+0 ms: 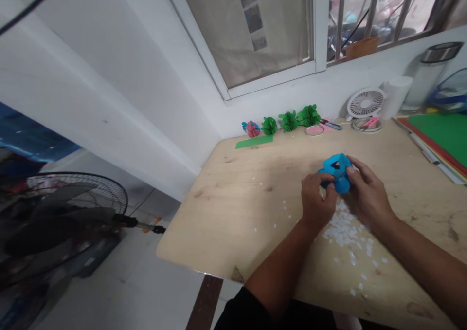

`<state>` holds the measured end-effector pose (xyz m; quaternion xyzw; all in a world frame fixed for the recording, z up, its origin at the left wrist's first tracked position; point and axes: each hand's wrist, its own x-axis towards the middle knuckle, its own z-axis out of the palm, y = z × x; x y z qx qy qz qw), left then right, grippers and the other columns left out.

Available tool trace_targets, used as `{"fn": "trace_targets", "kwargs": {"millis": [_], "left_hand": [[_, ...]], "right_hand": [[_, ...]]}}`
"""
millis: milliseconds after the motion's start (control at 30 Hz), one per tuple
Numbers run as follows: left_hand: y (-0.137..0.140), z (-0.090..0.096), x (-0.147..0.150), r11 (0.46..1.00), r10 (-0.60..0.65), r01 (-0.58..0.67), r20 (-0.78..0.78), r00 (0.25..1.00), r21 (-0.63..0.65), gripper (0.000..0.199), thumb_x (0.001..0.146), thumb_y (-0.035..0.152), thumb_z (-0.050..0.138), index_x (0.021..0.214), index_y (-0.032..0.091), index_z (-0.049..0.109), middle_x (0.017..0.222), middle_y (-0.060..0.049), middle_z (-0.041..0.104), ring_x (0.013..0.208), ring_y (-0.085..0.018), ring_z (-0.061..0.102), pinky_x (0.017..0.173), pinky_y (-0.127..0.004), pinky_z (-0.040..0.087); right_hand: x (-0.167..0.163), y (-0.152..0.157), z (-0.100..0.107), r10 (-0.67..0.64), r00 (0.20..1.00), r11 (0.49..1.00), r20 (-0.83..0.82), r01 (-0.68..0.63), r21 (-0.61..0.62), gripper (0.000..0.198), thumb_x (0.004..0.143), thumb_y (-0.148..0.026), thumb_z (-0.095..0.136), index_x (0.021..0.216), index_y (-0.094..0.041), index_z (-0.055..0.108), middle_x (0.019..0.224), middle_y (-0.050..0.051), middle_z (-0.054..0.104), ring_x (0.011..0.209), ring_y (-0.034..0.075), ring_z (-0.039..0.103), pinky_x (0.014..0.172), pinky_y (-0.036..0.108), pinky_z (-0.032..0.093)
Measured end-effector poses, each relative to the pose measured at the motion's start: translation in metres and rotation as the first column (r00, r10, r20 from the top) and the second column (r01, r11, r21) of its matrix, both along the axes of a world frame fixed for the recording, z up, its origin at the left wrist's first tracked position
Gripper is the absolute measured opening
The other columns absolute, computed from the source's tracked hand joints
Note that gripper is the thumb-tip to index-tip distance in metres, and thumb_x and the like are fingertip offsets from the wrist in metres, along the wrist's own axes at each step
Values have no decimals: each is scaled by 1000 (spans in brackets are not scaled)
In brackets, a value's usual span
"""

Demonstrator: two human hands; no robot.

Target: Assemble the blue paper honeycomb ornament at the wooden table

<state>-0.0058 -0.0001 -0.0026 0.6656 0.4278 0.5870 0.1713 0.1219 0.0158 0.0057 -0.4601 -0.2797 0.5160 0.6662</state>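
Between both hands, just above the wooden table [219, 203], is a blue paper craft [342, 183] with curved loops and an opening at its top. My left hand [318, 196] pinches its left lower side between thumb and fingers. On the other side, my right hand [367, 189] grips the right edge with its fingertips. Below the hands lie many small white paper bits [343, 230], scattered toward the table's front edge. How the folds of the blue paper join is partly hidden by the fingers.
Several green paper crafts [289, 121] and a pink-and-blue one [251, 129] line the wall. A green paper strip [254, 141], tape roll [314, 130], small white fan [366, 103] and coloured paper stack [441, 140] are at the back. A black floor fan [65, 213] stands left.
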Motion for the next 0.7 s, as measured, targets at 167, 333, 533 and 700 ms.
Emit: {"fn": "trace_targets", "kwargs": {"millis": [167, 333, 533, 700], "left_hand": [[1, -1, 0, 999, 18, -18, -12, 1000, -39, 16, 90, 12, 60, 99, 19, 72, 99, -8, 80, 98, -23, 75, 98, -42, 59], [0, 1, -1, 999, 29, -30, -39, 999, -37, 16, 91, 12, 59, 100, 19, 72, 98, -7, 80, 95, -22, 76, 95, -40, 60], [1, 1, -1, 998, 32, -34, -43, 999, -53, 17, 89, 12, 60, 100, 19, 71, 100, -7, 81, 99, -23, 77, 97, -40, 60], [2, 0, -2, 999, 34, -37, -66, 997, -31, 22, 86, 9, 61, 104, 18, 71, 102, -8, 82, 99, -24, 78, 97, -41, 61]], "right_hand": [[1, -1, 0, 10, 1000, 1000, -9, -10, -8, 65, 61, -54, 98, 118, -28, 77, 91, 0, 79, 71, 13, 68, 67, 25, 57], [4, 1, -6, 16, 1000, 1000, 24, -16, 4, 61, 65, -54, 95, 118, -30, 77, 85, -2, 76, 72, 14, 67, 67, 26, 57], [6, 4, -13, 26, 999, 999, 40, -27, 17, 60, 69, -52, 92, 123, -30, 75, 95, 0, 79, 76, 17, 71, 68, 31, 59], [6, 4, -12, 23, 1000, 1000, 16, -23, 2, 58, 69, -48, 91, 122, -30, 76, 96, 0, 80, 75, 17, 71, 69, 31, 60]]}}
